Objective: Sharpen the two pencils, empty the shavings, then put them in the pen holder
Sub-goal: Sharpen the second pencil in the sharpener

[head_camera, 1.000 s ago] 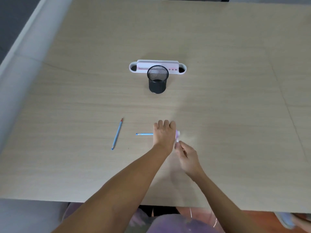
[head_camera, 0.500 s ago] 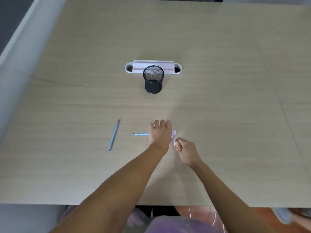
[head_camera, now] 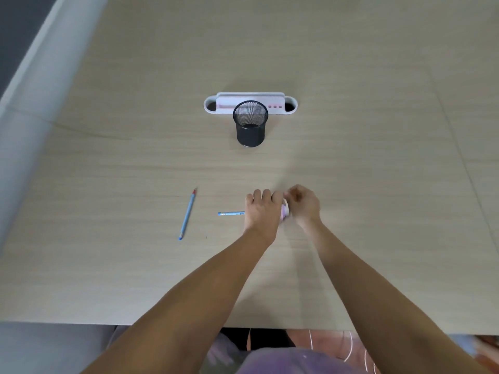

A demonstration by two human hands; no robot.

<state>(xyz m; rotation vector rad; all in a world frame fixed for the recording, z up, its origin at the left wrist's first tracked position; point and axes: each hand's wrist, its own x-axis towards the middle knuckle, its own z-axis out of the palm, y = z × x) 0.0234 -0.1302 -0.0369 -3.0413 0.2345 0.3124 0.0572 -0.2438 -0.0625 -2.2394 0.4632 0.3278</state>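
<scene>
My left hand (head_camera: 263,210) is closed over a small pink and white sharpener (head_camera: 285,211) on the table, with a blue pencil (head_camera: 231,213) sticking out to its left. My right hand (head_camera: 303,202) is closed on the sharpener's right side, apparently on a crank that I cannot see. A second blue pencil (head_camera: 187,214) with a red tip lies loose on the table further left. The black mesh pen holder (head_camera: 250,124) stands upright and empty behind the hands.
A white and pink desk organiser (head_camera: 290,105) sits just behind the pen holder. The table's front edge runs close to my body, and a pale wall or ledge (head_camera: 32,109) borders the table's left side.
My right hand has swung from below and right of the sharpener up to its upper right side. The left hand, both pencils and the holder stay put.
</scene>
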